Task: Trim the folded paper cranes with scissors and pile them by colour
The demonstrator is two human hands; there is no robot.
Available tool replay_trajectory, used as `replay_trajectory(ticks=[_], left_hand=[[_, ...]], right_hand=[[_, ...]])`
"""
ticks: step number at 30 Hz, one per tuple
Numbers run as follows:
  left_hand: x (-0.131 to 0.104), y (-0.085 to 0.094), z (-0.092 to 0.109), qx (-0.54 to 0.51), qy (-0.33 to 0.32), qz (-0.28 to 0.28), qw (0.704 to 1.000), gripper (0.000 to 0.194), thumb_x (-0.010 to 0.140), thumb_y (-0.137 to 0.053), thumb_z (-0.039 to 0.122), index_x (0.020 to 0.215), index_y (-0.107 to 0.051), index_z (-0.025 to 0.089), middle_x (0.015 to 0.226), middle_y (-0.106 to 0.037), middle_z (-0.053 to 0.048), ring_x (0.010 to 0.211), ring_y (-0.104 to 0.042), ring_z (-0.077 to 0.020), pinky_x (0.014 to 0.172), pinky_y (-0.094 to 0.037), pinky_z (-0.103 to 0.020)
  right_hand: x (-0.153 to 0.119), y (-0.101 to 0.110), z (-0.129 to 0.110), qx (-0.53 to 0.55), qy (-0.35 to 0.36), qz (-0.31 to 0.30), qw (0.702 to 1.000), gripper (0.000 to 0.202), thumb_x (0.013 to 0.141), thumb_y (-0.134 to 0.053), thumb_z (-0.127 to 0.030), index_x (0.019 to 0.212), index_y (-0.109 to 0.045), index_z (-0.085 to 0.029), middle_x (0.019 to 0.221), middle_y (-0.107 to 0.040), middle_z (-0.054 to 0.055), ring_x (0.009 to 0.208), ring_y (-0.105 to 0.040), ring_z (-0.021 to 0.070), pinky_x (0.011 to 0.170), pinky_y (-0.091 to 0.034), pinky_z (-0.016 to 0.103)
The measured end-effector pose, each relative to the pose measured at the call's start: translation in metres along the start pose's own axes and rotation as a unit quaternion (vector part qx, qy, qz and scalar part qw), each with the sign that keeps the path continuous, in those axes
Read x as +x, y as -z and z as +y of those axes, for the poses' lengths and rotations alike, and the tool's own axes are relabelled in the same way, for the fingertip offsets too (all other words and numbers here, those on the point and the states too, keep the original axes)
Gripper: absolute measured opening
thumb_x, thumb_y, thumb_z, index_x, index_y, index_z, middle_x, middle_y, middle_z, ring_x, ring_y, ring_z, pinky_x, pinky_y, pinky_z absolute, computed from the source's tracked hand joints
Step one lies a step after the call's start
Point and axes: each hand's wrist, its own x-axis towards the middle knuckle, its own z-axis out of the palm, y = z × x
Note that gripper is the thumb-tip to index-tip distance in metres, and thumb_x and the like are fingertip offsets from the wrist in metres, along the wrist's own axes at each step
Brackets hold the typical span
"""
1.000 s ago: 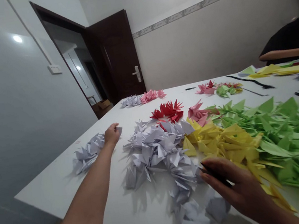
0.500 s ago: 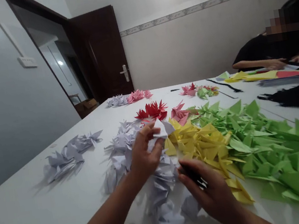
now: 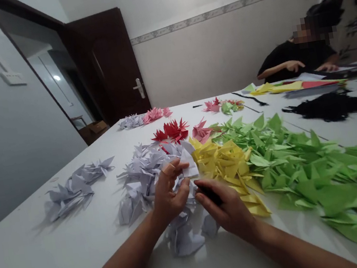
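My left hand (image 3: 170,189) is closed, pinching a white folded paper piece (image 3: 189,161) between thumb and fingers; it has pointed tips like a paper crane. My right hand (image 3: 228,207), just to the right, is wrapped round a slim black tool (image 3: 209,192), whose kind is hidden by the fingers. The tool's front end is close below the white piece; whether they touch I cannot tell. Under and behind my left hand lies a heap of white folded paper pieces (image 3: 136,165). Yellow folded paper pieces (image 3: 224,158) lie just beyond my right hand.
Green folded paper pieces (image 3: 304,169) spread across the right of the white table (image 3: 31,250). Red ones (image 3: 173,130) and pink ones (image 3: 201,131) lie behind. Another white group (image 3: 69,193) sits left. Black strings (image 3: 332,107) lie right. A co-worker (image 3: 288,57) sits at the far right.
The view has turned right, so things appear farther left. My right hand with the black tool has come closer to the white piece in my left. The co-worker's hand has lifted.
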Motion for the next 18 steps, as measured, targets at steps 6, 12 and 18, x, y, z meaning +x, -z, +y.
replay_trajectory(ticks=[6,12,18], left_hand=[[-0.0062,-0.0012,-0.0028,0.029,-0.018,-0.027,0.999,0.054,0.081,-0.060,0.011,0.130,-0.044,0.026,0.115,-0.061,-0.009,0.106,-0.063,-0.0177,0.090,-0.054,-0.031],[-0.0057,0.0006,-0.0032,0.113,-0.081,-0.016,0.990,0.058,0.078,-0.063,0.008,0.130,-0.044,0.027,0.105,-0.065,-0.006,0.100,-0.063,-0.0161,0.089,-0.054,-0.032],[-0.0034,0.0017,-0.0008,0.108,-0.060,-0.018,0.992,0.052,0.078,-0.063,0.010,0.126,-0.049,0.025,0.106,-0.063,-0.007,0.099,-0.061,-0.0172,0.088,-0.053,-0.034]], right_hand=[[-0.0012,-0.0037,0.0029,0.105,-0.126,0.005,0.986,0.017,0.086,-0.059,-0.028,0.100,-0.063,-0.021,0.090,-0.068,0.004,0.077,-0.064,0.0152,0.068,-0.052,0.027],[0.0012,-0.0053,-0.0037,0.227,-0.254,0.023,0.940,0.019,0.080,-0.065,-0.036,0.090,-0.065,-0.020,0.065,-0.058,-0.002,0.052,-0.048,0.0076,0.046,-0.041,0.019],[0.0065,-0.0035,-0.0061,0.265,-0.332,0.030,0.905,0.032,0.074,-0.070,-0.045,0.088,-0.062,-0.017,0.055,-0.052,-0.005,0.045,-0.044,0.0068,0.040,-0.036,0.019]])
